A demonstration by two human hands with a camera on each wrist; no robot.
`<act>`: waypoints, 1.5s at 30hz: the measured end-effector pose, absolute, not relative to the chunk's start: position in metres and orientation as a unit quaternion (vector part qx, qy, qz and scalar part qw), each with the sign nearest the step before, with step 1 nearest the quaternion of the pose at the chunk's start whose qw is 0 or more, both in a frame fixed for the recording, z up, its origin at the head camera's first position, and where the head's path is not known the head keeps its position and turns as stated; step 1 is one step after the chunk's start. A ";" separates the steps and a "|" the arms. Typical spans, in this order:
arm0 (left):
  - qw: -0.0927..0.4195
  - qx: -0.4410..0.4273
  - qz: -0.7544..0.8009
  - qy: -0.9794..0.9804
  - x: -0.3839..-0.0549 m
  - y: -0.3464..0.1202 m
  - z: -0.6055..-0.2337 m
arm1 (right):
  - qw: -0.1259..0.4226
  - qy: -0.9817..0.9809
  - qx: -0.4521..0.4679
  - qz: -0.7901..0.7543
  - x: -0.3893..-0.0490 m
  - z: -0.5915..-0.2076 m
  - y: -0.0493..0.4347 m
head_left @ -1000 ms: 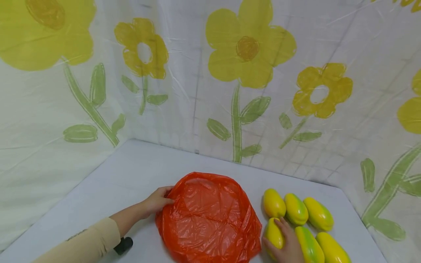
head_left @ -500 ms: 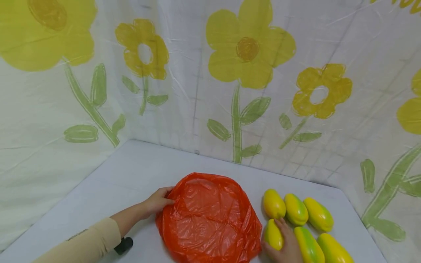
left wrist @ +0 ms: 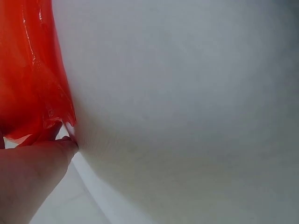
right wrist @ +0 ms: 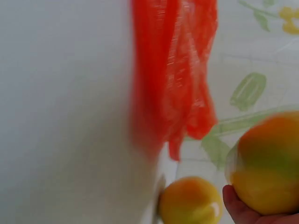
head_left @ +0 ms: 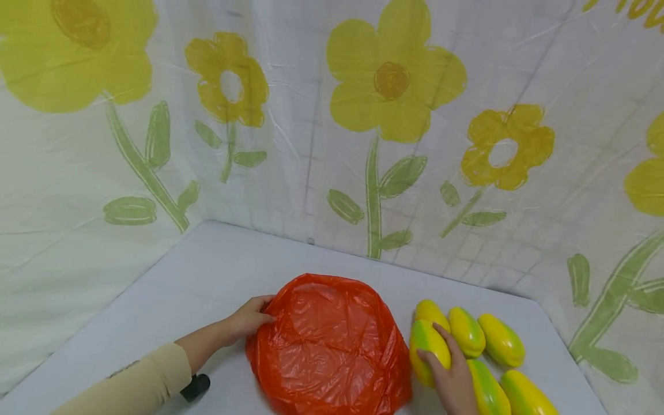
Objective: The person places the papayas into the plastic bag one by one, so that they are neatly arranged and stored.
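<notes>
A red plastic bag [head_left: 332,346] lies spread with its mouth facing up in the head view. My left hand [head_left: 251,316] grips the bag's left rim, thumb on the near side. In the left wrist view the thumb [left wrist: 35,175] shows beside the red plastic [left wrist: 28,70]. My right hand [head_left: 455,374] holds a yellow-green mango [head_left: 426,349] raised just right of the bag. The right wrist view shows that mango [right wrist: 271,168] above the fingers [right wrist: 238,209], while the bag [right wrist: 175,65] hangs in folds nearby.
Several more mangoes, such as this one [head_left: 502,340], lie in two rows on the white table [head_left: 223,259] at right. A small black object [head_left: 196,387] sits under the left forearm. Behind stands a flower-printed curtain [head_left: 290,190].
My right hand has lifted the front-left mango off the table, up and slightly toward the bag; it now overlaps the mango behind it. The left hand and bag have stayed put.
</notes>
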State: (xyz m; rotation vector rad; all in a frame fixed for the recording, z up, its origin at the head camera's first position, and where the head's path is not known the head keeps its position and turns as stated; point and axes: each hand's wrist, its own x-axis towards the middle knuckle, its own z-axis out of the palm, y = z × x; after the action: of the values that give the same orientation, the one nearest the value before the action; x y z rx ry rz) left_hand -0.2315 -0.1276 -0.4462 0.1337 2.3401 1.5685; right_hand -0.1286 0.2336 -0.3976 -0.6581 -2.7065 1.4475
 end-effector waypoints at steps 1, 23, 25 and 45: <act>0.159 0.047 0.549 0.819 -0.232 -0.128 -0.446 | 0.011 -0.856 -0.202 0.475 -0.131 -0.394 0.231; 0.161 0.055 0.555 0.814 -0.234 -0.124 -0.444 | 0.051 -0.777 -0.078 0.623 -0.213 -0.377 0.130; 0.162 0.053 0.556 0.814 -0.233 -0.124 -0.443 | 0.051 -0.774 -0.072 0.627 -0.217 -0.381 0.118; 0.173 0.081 0.544 0.817 -0.227 -0.129 -0.441 | 0.018 -0.796 -0.015 0.605 -0.227 -0.418 0.039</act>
State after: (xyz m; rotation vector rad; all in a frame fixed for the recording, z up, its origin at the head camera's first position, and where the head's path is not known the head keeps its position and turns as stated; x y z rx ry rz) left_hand -0.2270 -0.1285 -0.4410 0.2300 2.3171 1.5433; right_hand -0.2275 0.0394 -0.4180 -0.0452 -2.4723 1.8801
